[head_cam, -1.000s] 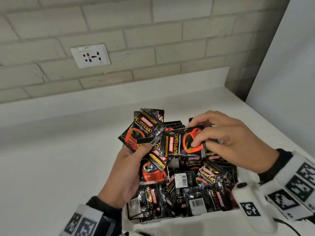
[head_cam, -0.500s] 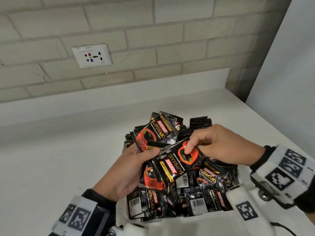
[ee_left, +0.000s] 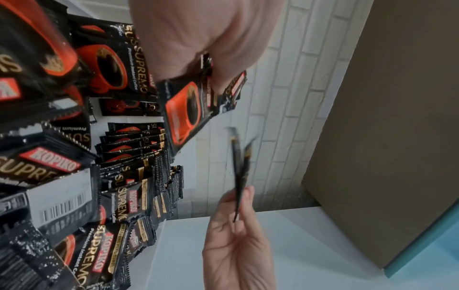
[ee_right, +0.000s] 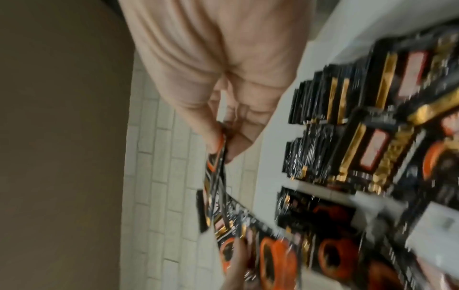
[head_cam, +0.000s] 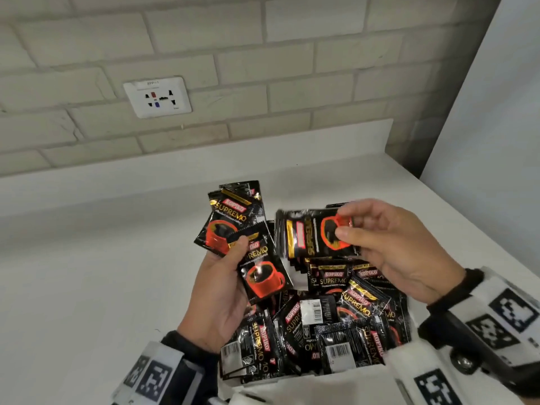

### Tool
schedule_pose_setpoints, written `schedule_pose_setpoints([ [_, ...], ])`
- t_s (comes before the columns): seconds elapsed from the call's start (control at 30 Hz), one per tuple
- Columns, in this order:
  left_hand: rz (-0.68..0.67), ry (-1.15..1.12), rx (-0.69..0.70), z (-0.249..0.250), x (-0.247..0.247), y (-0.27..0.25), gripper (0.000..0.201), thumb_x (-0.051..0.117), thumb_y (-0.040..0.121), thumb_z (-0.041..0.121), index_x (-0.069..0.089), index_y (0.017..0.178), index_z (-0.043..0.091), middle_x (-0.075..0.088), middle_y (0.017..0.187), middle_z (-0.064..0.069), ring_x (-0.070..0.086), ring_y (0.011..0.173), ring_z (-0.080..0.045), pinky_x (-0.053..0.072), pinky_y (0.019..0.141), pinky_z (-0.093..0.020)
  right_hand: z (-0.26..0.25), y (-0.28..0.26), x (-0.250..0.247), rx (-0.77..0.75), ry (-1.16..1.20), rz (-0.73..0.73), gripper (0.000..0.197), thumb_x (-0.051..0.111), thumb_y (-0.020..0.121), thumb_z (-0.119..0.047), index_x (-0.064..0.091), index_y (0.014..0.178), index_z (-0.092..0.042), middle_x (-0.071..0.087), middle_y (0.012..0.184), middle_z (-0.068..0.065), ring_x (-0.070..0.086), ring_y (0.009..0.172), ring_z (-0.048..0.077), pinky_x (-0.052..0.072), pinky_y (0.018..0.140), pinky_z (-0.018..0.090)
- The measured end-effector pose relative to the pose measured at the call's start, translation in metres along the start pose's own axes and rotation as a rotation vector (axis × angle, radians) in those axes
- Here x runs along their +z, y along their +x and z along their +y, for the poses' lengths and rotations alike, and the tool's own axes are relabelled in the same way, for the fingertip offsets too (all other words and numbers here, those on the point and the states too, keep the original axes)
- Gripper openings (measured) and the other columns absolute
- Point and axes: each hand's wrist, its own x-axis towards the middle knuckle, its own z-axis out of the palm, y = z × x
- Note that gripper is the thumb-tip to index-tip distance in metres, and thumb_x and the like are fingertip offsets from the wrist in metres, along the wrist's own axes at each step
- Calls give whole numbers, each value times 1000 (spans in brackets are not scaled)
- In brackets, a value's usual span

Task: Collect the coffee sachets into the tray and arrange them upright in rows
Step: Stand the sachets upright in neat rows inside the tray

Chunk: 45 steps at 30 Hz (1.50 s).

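Tray [head_cam: 330, 384]: white, nearest the viewer at the bottom of the head view, resting on the bench; only its near rim shows bare.
Loose sachets [head_cam: 315, 325]: black coffee sachets heaped flat and crosswise in the near part of the tray, some face up with a red cup print, some showing barcode backs.
Standing rows [ee_left: 139, 149]: in the left wrist view, sachets set on edge one behind another in the far part of the tray, beyond the loose heap.
Left hand [head_cam: 219, 290]: raised over the tray's left side, thumb pressed on top and fingers curled beneath a fan of several sachets.
Left-hand sachets [head_cam: 230, 226]: overlapping, face up, tilted, the fan held clear above the heap.
Right hand [head_cam: 391, 252]: raised over the tray's far right, thumb and fingertips pinching a thin stack by its end.
Right-hand sachets [head_cam: 312, 233]: a few held together, turned sideways and blurred, just beside the left-hand fan but apart from it.
Bench [head_cam: 87, 287]: white, spreading left of the tray and back to the wall.
Wall [head_cam: 263, 68]: pale brick.
Socket plate [head_cam: 157, 96]: white, on the wall above the bench, left of centre.
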Motion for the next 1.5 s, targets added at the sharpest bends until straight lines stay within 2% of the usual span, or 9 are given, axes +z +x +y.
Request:
schedule_pose_setpoints([
  [0.2,-12,-84,114,-3,18,-5,28,46,95,12,55,121,11,70,109,-13,71,82,-20,60,63,-38,19,-7,31,68,440,53,43,54,79,10,57,110,-19,67,89,9,70,77,19,56,57,26],
  [0.33,-77,-93,199,-5,31,-11,27,44,95,13,57,119,14,71,108,-7,69,95,-18,58,77,-34,37,-3,45,62,223,145,30,56,86,2,57,104,-22,66,97,3,65,81,8,53,68,24],
  [0.47,-101,-85,249,-11,37,-14,27,42,95,14,57,117,15,71,107,-5,69,95,-17,58,77,-30,47,0,53,-32,19,226,29,59,86,-5,53,104,-26,66,97,-2,62,74,-4,44,58,9],
  [0.73,-101,6,261,-18,35,-12,29,50,90,4,57,117,8,69,107,-12,68,95,-24,57,82,-36,53,-2,53,-124,-217,180,39,57,87,-8,45,116,-32,61,110,-5,60,96,-1,50,85,17],
  [0.87,-73,4,242,-13,27,-6,26,49,91,0,59,114,6,69,104,-13,69,86,-22,59,70,-32,45,-5,45,-110,-466,81,34,57,88,-18,50,118,-32,54,96,-12,52,70,-9,41,62,6],
  [1.03,-123,54,193,-14,23,-5,23,49,90,-1,61,108,9,72,95,-8,70,81,-18,59,70,-33,29,5,34,-68,-509,74,58,56,85,-40,36,138,-28,46,118,-16,47,105,1,41,82,14],
  [1.2,-155,29,117,-18,30,-8,19,46,94,10,62,100,15,74,92,-5,70,82,-20,56,77,-42,30,21,35,-13,-383,16,58,65,84,-18,41,136,-24,47,138,-1,45,127,14,34,109,36],
  [1.37,-108,-42,120,-13,25,-5,19,41,97,12,60,98,11,74,87,-6,71,74,-16,58,57,-29,38,26,29,48,-270,90,56,71,78,-20,46,126,-34,54,131,7,50,121,23,38,104,48],
  [1.5,-65,-54,167,-11,26,-2,19,43,96,9,59,105,6,71,93,-11,70,77,-18,60,68,-33,36,19,31,82,-235,-21,42,64,81,-3,54,116,-25,67,109,3,65,98,13,52,82,25],
])
